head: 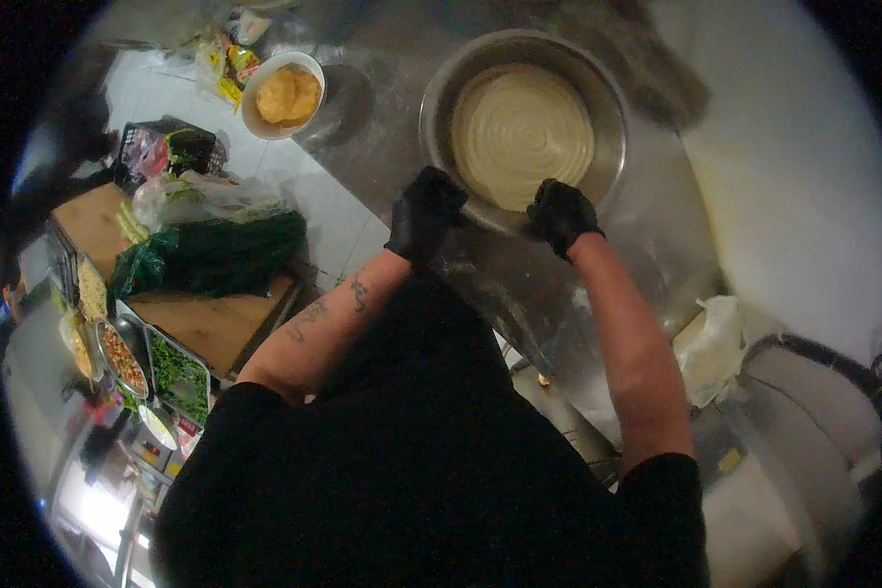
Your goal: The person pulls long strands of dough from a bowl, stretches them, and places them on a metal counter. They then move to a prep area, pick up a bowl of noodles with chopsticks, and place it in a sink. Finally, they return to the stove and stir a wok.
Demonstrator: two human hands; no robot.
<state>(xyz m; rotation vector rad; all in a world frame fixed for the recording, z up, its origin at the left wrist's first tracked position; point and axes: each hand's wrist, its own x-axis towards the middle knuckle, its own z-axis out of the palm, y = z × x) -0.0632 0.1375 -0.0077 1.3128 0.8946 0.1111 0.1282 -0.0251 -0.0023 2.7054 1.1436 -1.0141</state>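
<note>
A wide stainless-steel bowl [614,147] stands on the metal worktop [382,110] before me. Inside it lies a smooth, pale cream mixture [525,132] marked with concentric rings; what it is made of I cannot tell. My left hand [430,213], in a black glove, is closed at the bowl's near-left rim. Also gloved in black, my right hand [564,215] is curled over the near rim, its knuckles above the mixture's edge. The fingertips of both hands are hidden. To the left, a white bowl [248,121] holds orange-yellow lumps [288,95] of food.
Colourful plastic packets [235,70] lie beyond the white bowl. On the left are a black crate [202,140], a dark green bag [228,253] over cardboard [198,316], and a tray of chopped greens [178,371]. A white bag [713,349] sits at right, near the wall [772,162].
</note>
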